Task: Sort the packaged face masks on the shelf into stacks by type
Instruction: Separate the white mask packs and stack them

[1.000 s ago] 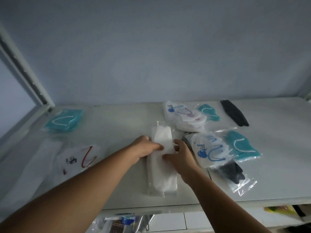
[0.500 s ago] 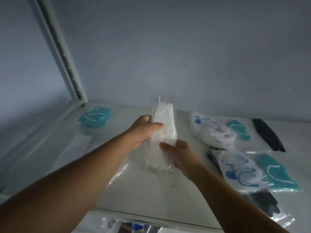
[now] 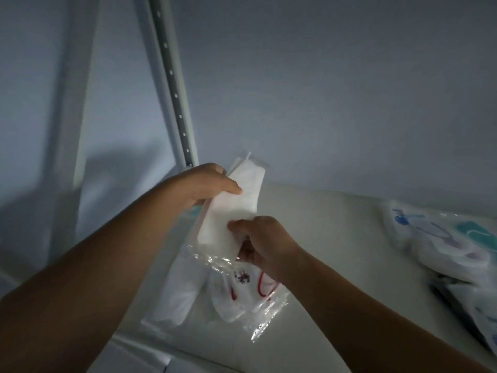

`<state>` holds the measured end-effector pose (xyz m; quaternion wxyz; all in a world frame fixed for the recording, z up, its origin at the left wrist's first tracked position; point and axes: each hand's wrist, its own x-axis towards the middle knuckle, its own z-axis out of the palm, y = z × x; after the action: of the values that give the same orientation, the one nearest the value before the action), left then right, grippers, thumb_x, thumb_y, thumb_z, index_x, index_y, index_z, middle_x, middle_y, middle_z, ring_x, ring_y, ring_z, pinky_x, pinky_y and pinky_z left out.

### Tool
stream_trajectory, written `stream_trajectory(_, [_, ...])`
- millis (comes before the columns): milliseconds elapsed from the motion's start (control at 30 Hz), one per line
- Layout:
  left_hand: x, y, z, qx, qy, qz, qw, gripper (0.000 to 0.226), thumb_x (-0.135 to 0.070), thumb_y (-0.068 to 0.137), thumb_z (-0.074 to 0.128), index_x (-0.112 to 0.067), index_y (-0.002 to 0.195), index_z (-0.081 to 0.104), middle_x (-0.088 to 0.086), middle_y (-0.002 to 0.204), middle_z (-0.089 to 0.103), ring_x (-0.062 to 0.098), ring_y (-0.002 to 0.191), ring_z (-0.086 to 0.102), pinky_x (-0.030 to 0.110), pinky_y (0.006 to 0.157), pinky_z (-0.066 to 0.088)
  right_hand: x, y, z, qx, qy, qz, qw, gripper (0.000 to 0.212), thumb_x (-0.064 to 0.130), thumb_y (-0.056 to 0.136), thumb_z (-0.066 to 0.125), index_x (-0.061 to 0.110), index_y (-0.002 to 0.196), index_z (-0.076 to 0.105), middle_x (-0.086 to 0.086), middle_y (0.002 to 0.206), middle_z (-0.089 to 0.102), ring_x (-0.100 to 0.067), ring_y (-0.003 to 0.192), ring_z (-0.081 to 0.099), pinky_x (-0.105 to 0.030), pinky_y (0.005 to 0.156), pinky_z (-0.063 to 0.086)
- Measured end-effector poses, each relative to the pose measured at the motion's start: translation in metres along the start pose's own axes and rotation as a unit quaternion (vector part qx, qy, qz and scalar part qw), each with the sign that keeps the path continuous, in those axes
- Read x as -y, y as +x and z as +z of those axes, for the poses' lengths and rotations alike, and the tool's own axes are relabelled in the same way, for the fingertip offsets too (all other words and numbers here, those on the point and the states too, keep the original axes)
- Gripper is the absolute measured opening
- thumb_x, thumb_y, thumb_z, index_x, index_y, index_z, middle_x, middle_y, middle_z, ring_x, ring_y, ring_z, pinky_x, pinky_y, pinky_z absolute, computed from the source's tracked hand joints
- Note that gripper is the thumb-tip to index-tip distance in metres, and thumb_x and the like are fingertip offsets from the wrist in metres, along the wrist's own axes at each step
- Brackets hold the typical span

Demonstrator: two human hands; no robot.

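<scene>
Plain white folded face mask in clear plastic sleeve (image 3: 231,208) is held above the white shelf (image 3: 336,238); left hand (image 3: 209,184) grip clamps its upper part, right hand (image 3: 265,238) its lower edge; likely light, limp, slippery; best held by the padded middle, not loose film.

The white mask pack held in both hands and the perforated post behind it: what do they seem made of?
The white mask pack: soft matte white fabric, probably nonwoven, inside a clear glossy plastic sleeve; the film glints and crinkles below the mask. The perforated post: looks like painted metal, pale and smooth, with a row of punched holes, though the dim light leaves that uncertain.
</scene>
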<state>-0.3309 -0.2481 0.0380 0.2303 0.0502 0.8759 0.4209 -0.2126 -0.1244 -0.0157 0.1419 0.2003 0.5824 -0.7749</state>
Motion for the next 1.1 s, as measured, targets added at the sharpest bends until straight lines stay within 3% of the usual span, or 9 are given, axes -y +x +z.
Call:
stream_trajectory(67, [0.031,-0.011,-0.02,-0.009,0.023,-0.032,0.999,0.058,-0.038,0.061,0.086,-0.009,0.109,0.07,0.013,0.108,0.077,0.033,0.099,0.076,0.051,0.098,0.059,-0.015,0.002,0.026,0.035,-0.007,0.026,0.999,0.033,0.005,0.092,0.068,-0.007,0.122,0.06,-0.026,0.116,0.07,-0.041,0.102,0.072,-0.047,0.077,0.063])
stream_trajectory(133, [0.065,-0.019,-0.028,-0.013,0.029,-0.067,0.997,0.049,-0.033,0.073,0.086,-0.01,0.112,0.067,0.012,0.11,0.074,0.031,0.101,0.074,0.05,0.098,0.059,-0.03,0.004,0.048,0.04,-0.047,0.054,0.997,0.038,0.007,0.09,0.069,-0.004,0.125,0.059,-0.024,0.114,0.071,-0.037,0.095,0.074,-0.048,0.076,0.064])
stream_trajectory(333, [0.132,-0.024,-0.018,-0.017,0.06,-0.109,0.992,0.051,-0.04,0.07,0.085,-0.01,0.108,0.072,0.012,0.106,0.075,0.031,0.098,0.074,0.047,0.093,0.061,-0.065,0.008,0.072,0.029,-0.157,0.087,0.983,0.018,0.013,0.09,0.071,0.002,0.1,0.06,-0.021,0.086,0.073,-0.035,0.075,0.076,-0.053,0.076,0.064])
stream_trajectory(467, [0.147,-0.018,-0.001,-0.021,0.128,-0.094,0.987,0.047,-0.042,0.082,0.082,-0.005,0.106,0.068,0.008,0.104,0.072,0.025,0.092,0.071,0.037,0.077,0.058,-0.064,0.009,0.07,0.065,-0.375,0.067,0.922,0.024,0.025,0.095,0.062,0.009,0.078,0.057,-0.016,0.084,0.079,-0.031,0.081,0.077,-0.042,0.084,0.064])
stream_trajectory(567, [0.149,-0.017,0.007,-0.038,0.202,-0.077,0.976,0.049,-0.048,0.088,0.074,-0.007,0.116,0.065,0.009,0.106,0.065,0.021,0.089,0.058,0.029,0.07,0.041,-0.062,0.006,0.072,0.076,-0.447,0.072,0.888,0.029,0.035,0.099,0.059,0.009,0.086,0.053,-0.01,0.082,0.078,-0.026,0.063,0.076,-0.033,0.064,0.064])
stream_trajectory(667, [0.146,-0.013,0.006,-0.044,0.254,-0.078,0.963,0.054,-0.049,0.087,0.074,-0.006,0.118,0.065,0.01,0.106,0.065,0.022,0.09,0.059,0.031,0.074,0.043,-0.061,-0.002,0.074,0.071,-0.54,0.027,0.838,0.042,0.043,0.099,0.057,0.004,0.113,0.05,-0.01,0.089,0.078,-0.025,0.063,0.078,-0.038,0.071,0.066])
stream_trajectory(833, [0.126,-0.013,0.004,-0.112,0.381,-0.059,0.916,0.064,-0.06,0.086,0.067,-0.016,0.132,0.059,0.01,0.129,0.067,0.031,0.115,0.066,0.044,0.097,0.056,-0.035,-0.03,0.06,0.059,-0.519,-0.054,0.851,0.039,0.045,0.098,0.061,0.021,0.118,0.039,0.0,0.074,0.065,-0.007,0.042,0.058,-0.018,0.037,0.047])
stream_trajectory(967, [0.08,-0.015,0.019,-0.178,0.327,0.061,0.926,0.041,-0.053,0.085,0.057,-0.021,0.109,0.066,0.002,0.106,0.074,0.026,0.091,0.069,0.038,0.081,0.056,-0.015,-0.049,0.028,0.0,-0.496,-0.108,0.862,0.03,0.048,0.098,0.058,0.027,0.116,0.05,0.007,0.08,0.065,-0.011,0.058,0.065,-0.022,0.053,0.055])
stream_trajectory(1100, [0.018,-0.021,0.075,-0.158,0.189,0.134,0.96,0.021,-0.035,0.087,0.064,-0.027,0.106,0.07,-0.004,0.111,0.075,0.024,0.106,0.069,0.042,0.1,0.054,-0.015,-0.062,-0.033,-0.121,-0.491,-0.136,0.852,0.042,0.051,0.093,0.057,0.026,0.127,0.054,-0.001,0.098,0.075,-0.023,0.085,0.074,-0.038,0.083,0.061])
